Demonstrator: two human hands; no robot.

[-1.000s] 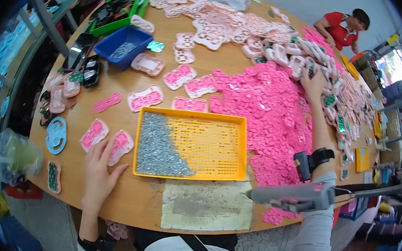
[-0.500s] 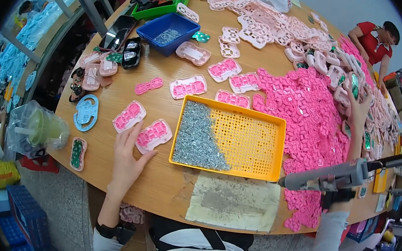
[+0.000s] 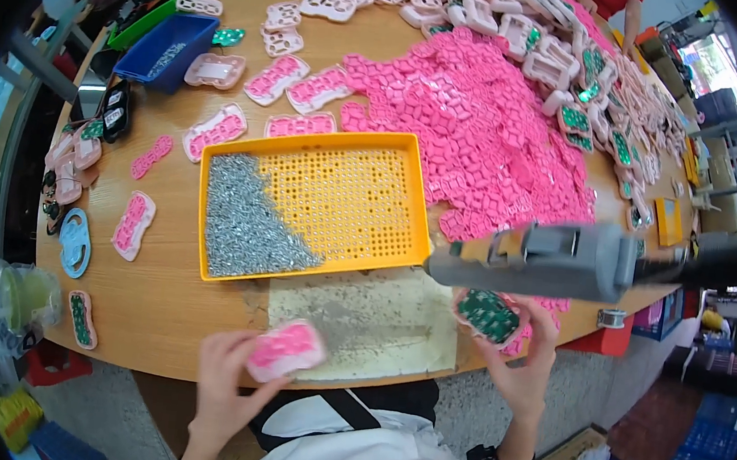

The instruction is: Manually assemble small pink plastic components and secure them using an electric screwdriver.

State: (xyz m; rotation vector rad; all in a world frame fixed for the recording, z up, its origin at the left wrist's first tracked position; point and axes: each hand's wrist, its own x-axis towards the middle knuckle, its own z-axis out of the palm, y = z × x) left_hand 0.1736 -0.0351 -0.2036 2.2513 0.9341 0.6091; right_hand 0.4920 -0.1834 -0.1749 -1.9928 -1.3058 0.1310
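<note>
My left hand [image 3: 224, 386] grips a pale shell with a bright pink insert [image 3: 287, 351] by its left end, in front of the worn pale sheet [image 3: 377, 316]. At the sheet's right edge, my right hand [image 3: 522, 376] has its thumb and fingers closed round a pale pink shell with a green circuit board [image 3: 489, 315] in it. A grey electric screwdriver [image 3: 554, 258] lies across the view just above that shell, its tip by the yellow tray's corner. The perforated yellow tray [image 3: 350, 188] holds a heap of small silver screws [image 3: 248, 226] on its left side.
A large heap of bright pink inserts [image 3: 486, 135] spreads behind the tray. Pale shells with boards [image 3: 591, 74] pile up at the far right. Left lie several filled shells [image 3: 133, 225], a blue ring-shaped part [image 3: 75, 242] and a blue bin [image 3: 164, 56]. Another person's arm [image 3: 631, 24] shows far right.
My left hand has picked a pink-filled shell off the table and brought it nearer. My right hand has come back from the far-right pile with a board-filled shell. The view has shifted right.
</note>
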